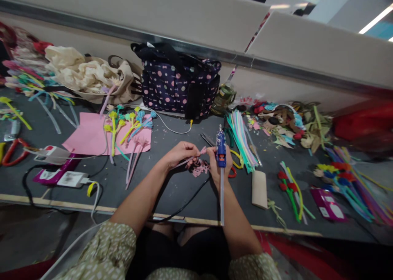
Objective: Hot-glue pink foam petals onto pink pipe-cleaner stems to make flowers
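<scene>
In front of me, my left hand (183, 152) is closed in a pinch on a pale flower stem (181, 163). A small pink tuft (203, 150) tops that stem, between the fingertips of both hands. My right hand (215, 169) is wrapped round a blue patterned hot glue gun (221, 147), nozzle pointing away, with a long clear glue stick (222, 198) out of its back. Its thumb and finger also touch the pink tuft. Below the fingertips lies a pile of small pink pieces (200, 168). Part of the stem is hidden by my left fingers.
Left, finished-looking flowers (132, 126) lie on pink paper (84, 134), near chargers (73, 178) and cables. Behind stands a dotted bag (172, 85) beside a green bottle (224, 98). Fuzzy stems (241, 138), a beige block (259, 190) and more flowers (288, 186) are on the right.
</scene>
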{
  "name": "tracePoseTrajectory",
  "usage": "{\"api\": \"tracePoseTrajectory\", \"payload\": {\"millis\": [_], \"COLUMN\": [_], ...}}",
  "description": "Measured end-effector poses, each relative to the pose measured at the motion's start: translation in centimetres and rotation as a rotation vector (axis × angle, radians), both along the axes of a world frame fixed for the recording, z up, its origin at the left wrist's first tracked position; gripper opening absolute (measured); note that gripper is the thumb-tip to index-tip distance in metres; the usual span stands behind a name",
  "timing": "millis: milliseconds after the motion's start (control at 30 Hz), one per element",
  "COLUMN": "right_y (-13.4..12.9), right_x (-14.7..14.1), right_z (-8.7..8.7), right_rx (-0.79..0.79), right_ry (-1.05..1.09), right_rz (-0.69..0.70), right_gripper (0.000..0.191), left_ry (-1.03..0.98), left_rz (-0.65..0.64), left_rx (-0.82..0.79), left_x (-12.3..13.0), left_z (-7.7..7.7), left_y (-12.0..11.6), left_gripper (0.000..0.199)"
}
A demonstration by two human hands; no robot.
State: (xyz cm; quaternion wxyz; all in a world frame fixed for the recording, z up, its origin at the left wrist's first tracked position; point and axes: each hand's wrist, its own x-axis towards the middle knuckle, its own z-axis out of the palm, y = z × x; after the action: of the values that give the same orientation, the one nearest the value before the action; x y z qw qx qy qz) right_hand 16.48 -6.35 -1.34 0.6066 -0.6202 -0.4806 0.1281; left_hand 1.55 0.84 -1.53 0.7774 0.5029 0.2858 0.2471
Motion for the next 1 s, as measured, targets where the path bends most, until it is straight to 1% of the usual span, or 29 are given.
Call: {"api": "tracePoseTrajectory", "payload": {"millis": [200, 400, 567, 733, 867, 1000], "right_y": [0.09, 0.03, -0.13, -0.1, -0.03, 0.02], "right_x": [0.03, 0.04, -0.15, -0.29, -0.16, -0.23], "right_z": [-0.27, -0.3, -0.03, 0.1, 0.05, 0.11], "right_rx": [0.012, 0.026, 0.03, 0.118, 0.108, 0.116], "right_ry": [-0.025, -0.057, -0.056, 0.041, 0.08, 0.074], "right_rz": [0.004, -0.028, -0.033, -0.092, -0.073, -0.063], "right_gripper": [0.015, 0.018, 0.019, 0.023, 0.021, 0.019], "left_ry": [-0.006, -0.003, -0.024, -0.041, -0.069, -0.087], "left_rz": [-0.013, -0.008, 0.021, 0.05, 0.108, 0.146], "left_rx": [-0.002, 0.001, -0.031, -0.08, -0.111, -0.122], "left_x": [-0.07, 0.0, 0.1, 0.14, 0.16, 0.15], "left_z": [0.03, 0.08, -0.04, -0.15, -0.17, -0.32], "left_y": [0.04, 0.02, 0.06, 0.38, 0.65, 0.82], "left_gripper": [0.025, 0.025, 0.029, 0.033, 0.035, 0.034]}}
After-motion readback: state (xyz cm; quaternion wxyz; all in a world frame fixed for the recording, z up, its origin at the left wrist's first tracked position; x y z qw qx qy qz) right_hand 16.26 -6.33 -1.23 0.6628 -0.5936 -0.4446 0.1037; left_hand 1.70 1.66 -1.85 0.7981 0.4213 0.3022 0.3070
